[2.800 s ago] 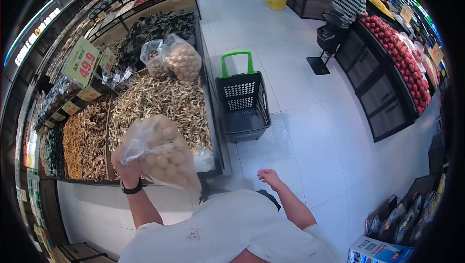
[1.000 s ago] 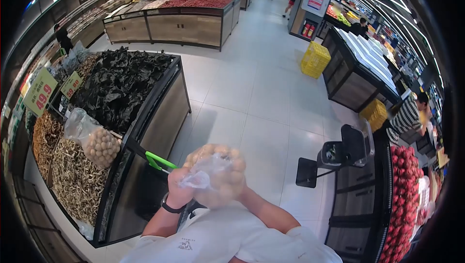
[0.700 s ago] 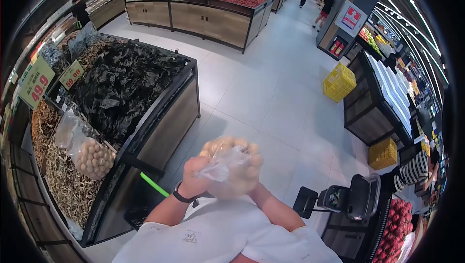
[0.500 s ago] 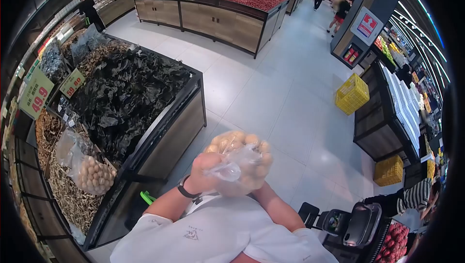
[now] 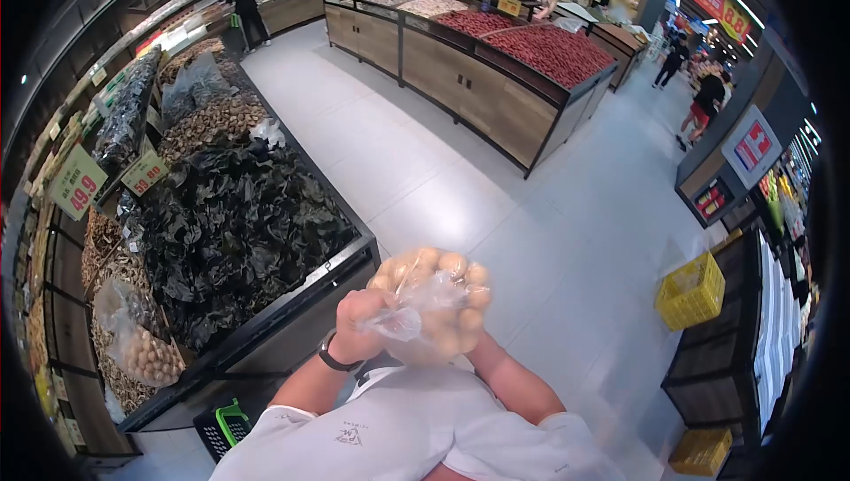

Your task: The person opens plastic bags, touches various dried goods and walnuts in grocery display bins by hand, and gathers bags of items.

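Observation:
My left hand (image 5: pixel 361 323) is closed around the gathered neck of a clear plastic bag (image 5: pixel 432 304) full of round, light-brown balls, whose exact kind I cannot make out. From below and the right, my right hand (image 5: pixel 479 348) bears the bag's body; its fingers are hidden behind the bag. The bag is held up in front of my chest, over the floor. On the display to my left, another clear bag (image 5: pixel 152 355) of small round pale-brown pieces lies on dried strips, apart from both hands.
A bin of black dried seaweed (image 5: pixel 239 233) with price signs (image 5: pixel 80 182) stands to the left. A green-handled basket (image 5: pixel 226 426) is beside me on the floor. Ahead is a counter of red dried goods (image 5: pixel 549 52). Yellow crates (image 5: pixel 691 291) are at the right; people (image 5: pixel 248 7) stand farther off.
My view has swung to the left, so the counters and crates appear farther right. The green-handled basket shows more fully. Both hands keep the bag in nearly the same pose.

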Motion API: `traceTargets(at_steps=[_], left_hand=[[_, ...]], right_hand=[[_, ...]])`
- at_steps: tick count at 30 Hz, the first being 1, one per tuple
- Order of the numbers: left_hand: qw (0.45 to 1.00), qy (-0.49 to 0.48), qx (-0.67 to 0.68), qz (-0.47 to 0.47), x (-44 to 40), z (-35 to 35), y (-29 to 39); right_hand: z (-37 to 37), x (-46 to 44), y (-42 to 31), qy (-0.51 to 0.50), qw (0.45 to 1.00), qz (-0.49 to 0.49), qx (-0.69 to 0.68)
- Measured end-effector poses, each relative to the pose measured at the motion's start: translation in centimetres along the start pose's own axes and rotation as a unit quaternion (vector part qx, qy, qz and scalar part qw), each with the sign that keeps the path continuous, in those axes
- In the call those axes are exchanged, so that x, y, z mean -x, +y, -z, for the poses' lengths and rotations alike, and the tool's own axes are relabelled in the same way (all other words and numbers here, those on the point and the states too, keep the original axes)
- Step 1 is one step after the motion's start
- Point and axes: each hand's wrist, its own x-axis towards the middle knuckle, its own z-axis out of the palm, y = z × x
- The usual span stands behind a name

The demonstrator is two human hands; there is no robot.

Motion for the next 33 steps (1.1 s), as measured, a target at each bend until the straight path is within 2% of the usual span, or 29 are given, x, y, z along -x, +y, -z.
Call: traceTargets(at_steps=[5,7,10,14,16,20,23,25,26,28,32,33], left_hand=[[0.996,0.045,-0.071,-0.016,-8.0,0.4,-6.1],[0.998,0.057,-0.009,0.007,-11.1,0.6,-10.6],[0.995,0.101,0.014,-0.013,-15.9,1.3,-17.0],[0.994,0.102,-0.03,-0.005,-24.8,5.6,-21.9],[0.986,0.162,-0.031,-0.008,-29.6,7.1,-23.5],[0.98,0.193,-0.046,-0.002,-37.2,10.7,-28.6],[0.967,0.227,-0.113,0.014,-41.9,12.8,-33.4],[0.969,0.216,-0.116,0.03,-44.4,14.6,-37.3],[0.967,0.221,-0.123,0.034,-45.9,15.2,-39.0],[0.953,0.238,-0.184,0.039,-49.8,16.7,-42.0],[0.933,0.313,-0.17,0.06,-57.5,19.8,-46.3],[0.922,0.351,-0.154,0.058,-59.2,21.0,-47.0]], right_hand=[[4.3,-13.4,-4.5,-0.082,0.995,-0.058,0.025],[6.6,-18.5,-5.5,-0.104,0.992,-0.067,0.036],[8.4,-26.7,-6.7,-0.12,0.989,-0.076,0.048],[9.0,-37.7,-9.4,-0.154,0.981,-0.089,0.077],[9.6,-44.0,-11.5,-0.171,0.977,-0.088,0.086],[12.5,-53.9,-14.5,-0.202,0.971,-0.095,0.081],[15.2,-61.7,-15.3,-0.223,0.966,-0.1,0.08],[16.5,-67.3,-14.6,-0.14,0.958,-0.241,-0.071],[17.5,-70.1,-13.8,-0.146,0.955,-0.247,-0.073],[18.5,-76.2,-13.7,-0.246,0.947,-0.203,0.03],[18.4,-87.7,-18.0,-0.275,0.934,-0.224,0.042],[18.2,-91.4,-19.0,-0.324,0.92,-0.201,0.095]])
